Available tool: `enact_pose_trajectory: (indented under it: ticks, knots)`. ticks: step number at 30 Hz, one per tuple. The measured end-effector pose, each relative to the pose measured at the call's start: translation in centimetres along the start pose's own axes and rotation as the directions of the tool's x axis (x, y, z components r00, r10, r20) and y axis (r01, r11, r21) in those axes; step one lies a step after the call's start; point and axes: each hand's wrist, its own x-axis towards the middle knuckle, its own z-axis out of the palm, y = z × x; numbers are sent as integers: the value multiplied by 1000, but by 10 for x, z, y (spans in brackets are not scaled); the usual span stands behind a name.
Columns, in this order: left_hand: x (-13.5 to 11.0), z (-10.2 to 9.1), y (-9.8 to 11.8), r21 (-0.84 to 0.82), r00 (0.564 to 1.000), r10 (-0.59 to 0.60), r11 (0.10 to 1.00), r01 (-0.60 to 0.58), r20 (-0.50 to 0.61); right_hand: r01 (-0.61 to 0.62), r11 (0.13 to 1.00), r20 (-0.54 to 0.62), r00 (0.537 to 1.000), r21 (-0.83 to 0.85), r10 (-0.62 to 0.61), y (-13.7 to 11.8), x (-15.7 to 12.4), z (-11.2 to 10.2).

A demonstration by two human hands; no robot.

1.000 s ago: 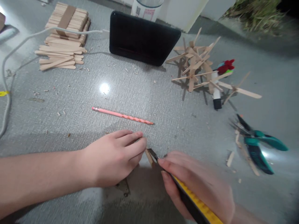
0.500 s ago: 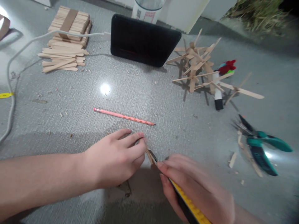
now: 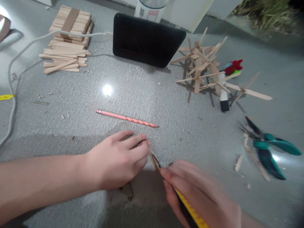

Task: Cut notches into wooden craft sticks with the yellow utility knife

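Observation:
My left hand (image 3: 125, 158) is closed, its fingers pressing a wooden craft stick (image 3: 154, 161) down at the table's near part. Most of the stick is hidden under those fingers. My right hand (image 3: 197, 190), partly blurred, is wrapped round a yellow and black utility knife (image 3: 188, 205). The dark blade of the knife lies against the stick, close to my left fingertips. Just beyond my left hand lies a pink pencil (image 3: 127, 119), its tip pointing right.
Bundled craft sticks (image 3: 72, 22) and loose sticks (image 3: 64, 60) lie at the back left beside a white cable (image 3: 11, 72). A black phone or tablet (image 3: 148, 41) leans at the back. Joined stick pieces (image 3: 201, 63), a marker (image 3: 224, 95) and green-handled pliers (image 3: 263, 142) are right.
The knife and my right hand have shifted slightly along the stick, down and to the right. My left hand stays almost where it was.

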Motion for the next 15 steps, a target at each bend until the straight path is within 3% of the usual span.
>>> enact_pose_trajectory:
  ticks: [3, 6, 11, 15]
  knots:
    - [0, 0, 0, -6, 1000, -1, 1000, 1, 9, -16, 988, -77, 997, -152, 5, -4, -2, 1]
    - [0, -1, 0, -11, 1000, 4, 1000, -4, 23, -19, 978, -81, 997, -206, 2, -5, -4, 2]
    - [0, -2, 0, -33, 1000, 16, 999, -15, 22, 30, 990, -36, 999, -139, -35, 0, -1, -2]
    - [0, 1, 0, -32, 1000, 3, 999, -4, -10, 24, 990, -62, 998, -138, -32, 2, 0, -8]
